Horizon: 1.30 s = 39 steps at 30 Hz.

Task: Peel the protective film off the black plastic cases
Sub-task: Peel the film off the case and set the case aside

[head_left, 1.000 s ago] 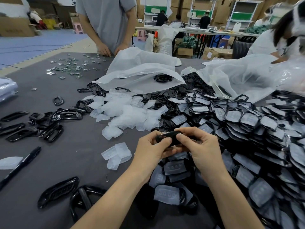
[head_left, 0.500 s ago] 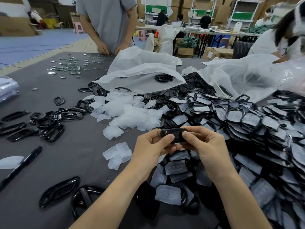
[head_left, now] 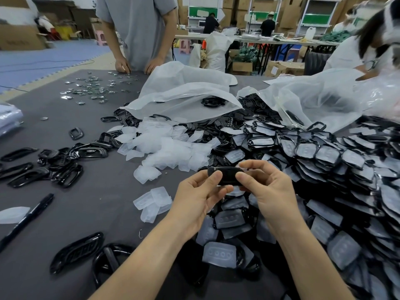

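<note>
Table: a dark grey tabletop [head_left: 86,202] carries everything.
Right side: a big heap of black plastic cases with cloudy film [head_left: 324,159] runs from the middle to the right edge and lies directly under both hands.
Centre: a pile of loose translucent film pieces [head_left: 168,148] sits just beyond the hands. A few stray film pieces [head_left: 153,202] lie just left of the left hand.
Left side: a loose cluster of glossy bare black cases [head_left: 54,165], and nearer, a black marker pen [head_left: 28,217] lying flat.
Far side: crumpled white plastic bags [head_left: 184,89], scattered small shiny metal parts [head_left: 91,87], and a person in a grey shirt [head_left: 138,29] with both hands at the far edge.
Held case: one small black plastic case [head_left: 227,176] is raised off the heap between both hands, roughly level.
Left hand: the left hand [head_left: 199,191] grasps the case's left end, thumb on the near face and fingers curled behind.
Right hand: the right hand [head_left: 270,187] pinches the right end, thumb in front and forefinger arched over the top.
Hard to make out: the held case's right end is hidden by fingers, and it is unclear whether film covers it. The figure at far right is blurred and cut off.
</note>
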Tool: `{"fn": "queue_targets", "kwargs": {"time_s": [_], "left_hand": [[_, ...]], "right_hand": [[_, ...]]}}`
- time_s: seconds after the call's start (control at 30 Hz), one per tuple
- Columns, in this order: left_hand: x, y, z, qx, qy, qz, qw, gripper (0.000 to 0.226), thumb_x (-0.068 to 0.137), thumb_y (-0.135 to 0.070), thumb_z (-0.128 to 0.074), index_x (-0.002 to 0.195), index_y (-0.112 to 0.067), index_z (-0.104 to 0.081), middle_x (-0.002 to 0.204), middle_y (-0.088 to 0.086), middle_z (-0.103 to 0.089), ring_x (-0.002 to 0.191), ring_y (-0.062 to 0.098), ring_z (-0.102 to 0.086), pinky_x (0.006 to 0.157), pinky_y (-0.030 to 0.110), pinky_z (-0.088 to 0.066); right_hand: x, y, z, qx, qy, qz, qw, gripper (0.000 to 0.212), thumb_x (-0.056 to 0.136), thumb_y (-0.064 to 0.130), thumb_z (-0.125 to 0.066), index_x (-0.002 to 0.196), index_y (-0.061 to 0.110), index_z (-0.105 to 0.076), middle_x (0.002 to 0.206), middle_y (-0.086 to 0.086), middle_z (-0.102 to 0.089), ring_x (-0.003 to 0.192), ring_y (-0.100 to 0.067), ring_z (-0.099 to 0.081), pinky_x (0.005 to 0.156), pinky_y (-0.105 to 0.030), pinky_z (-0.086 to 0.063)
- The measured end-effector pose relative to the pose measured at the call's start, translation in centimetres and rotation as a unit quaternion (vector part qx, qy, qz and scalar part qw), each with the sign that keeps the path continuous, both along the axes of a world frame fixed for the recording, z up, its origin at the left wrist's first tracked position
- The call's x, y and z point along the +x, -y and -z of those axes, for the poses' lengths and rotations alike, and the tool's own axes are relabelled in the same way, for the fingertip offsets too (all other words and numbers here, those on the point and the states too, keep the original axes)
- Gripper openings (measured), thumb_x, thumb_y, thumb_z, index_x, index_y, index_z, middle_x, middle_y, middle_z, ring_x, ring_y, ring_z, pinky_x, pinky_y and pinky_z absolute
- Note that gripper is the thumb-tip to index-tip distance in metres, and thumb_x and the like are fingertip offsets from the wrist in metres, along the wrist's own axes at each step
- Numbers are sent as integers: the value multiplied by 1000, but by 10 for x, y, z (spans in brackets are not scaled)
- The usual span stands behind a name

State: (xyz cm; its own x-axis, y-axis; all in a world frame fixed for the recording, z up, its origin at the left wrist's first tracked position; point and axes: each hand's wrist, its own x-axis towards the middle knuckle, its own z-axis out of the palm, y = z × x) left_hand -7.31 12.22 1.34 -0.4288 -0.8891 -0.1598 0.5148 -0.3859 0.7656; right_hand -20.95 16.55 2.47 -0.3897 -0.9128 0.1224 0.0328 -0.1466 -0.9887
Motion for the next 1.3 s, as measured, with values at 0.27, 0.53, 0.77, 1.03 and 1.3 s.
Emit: {"fn": "queue_targets", "kwargs": {"time_s": [0.27, 0.53, 0.77, 1.03, 1.3], "left_hand": [[-1, 1, 0, -45, 23, 16, 999, 17, 72, -22, -70, 83, -12, -80, 91, 11, -75, 71, 18, -71, 66, 17, -55], [-2, 0, -1, -48, 12, 10, 999, 14, 70, -22, -69, 75, -16, -80, 75, 5, -73, 61, 10, -68, 56, 15, -53], [-2, 0, -2, -27, -62, 84, 994, 30, 60, -31, -73, 77, -7, -79, 83, 10, -75, 70, 13, -72, 61, 14, -55], [3, 4, 7, -171, 145, 93, 970, 6, 82, -12, -72, 79, -15, -69, 80, 6, -71, 76, 20, -70, 73, 29, -58], [14, 20, -1, -232, 213, -23, 949, 28, 92, 4, -58, 115, -12, -65, 88, 2, -74, 72, 9, -72, 69, 21, -57]], "right_hand": [[4, -1, -3, -2, 82, 20, 996, 5, 69, 19, -74, 73, 17, -73, 73, 0, -71, 69, -12, -66, 62, -18, -54], [3, -1, -7, 21, 94, -4, 995, 6, 65, 23, -71, 68, 25, -76, 60, 6, -63, 51, -2, -52, 46, -13, -41], [0, -2, -9, -11, 214, -45, 976, 8, 68, 17, -68, 65, 16, -75, 56, 0, -60, 42, -6, -50, 40, -14, -41], [-1, -1, -1, -27, -88, -17, 996, 27, 79, -4, -70, 83, 23, -72, 82, 0, -71, 68, -8, -63, 56, -14, -49], [23, -2, -4, -101, -368, 79, 921, 22, 84, 11, -70, 97, 27, -62, 97, 6, -60, 84, -4, -63, 72, -12, -49]]}}
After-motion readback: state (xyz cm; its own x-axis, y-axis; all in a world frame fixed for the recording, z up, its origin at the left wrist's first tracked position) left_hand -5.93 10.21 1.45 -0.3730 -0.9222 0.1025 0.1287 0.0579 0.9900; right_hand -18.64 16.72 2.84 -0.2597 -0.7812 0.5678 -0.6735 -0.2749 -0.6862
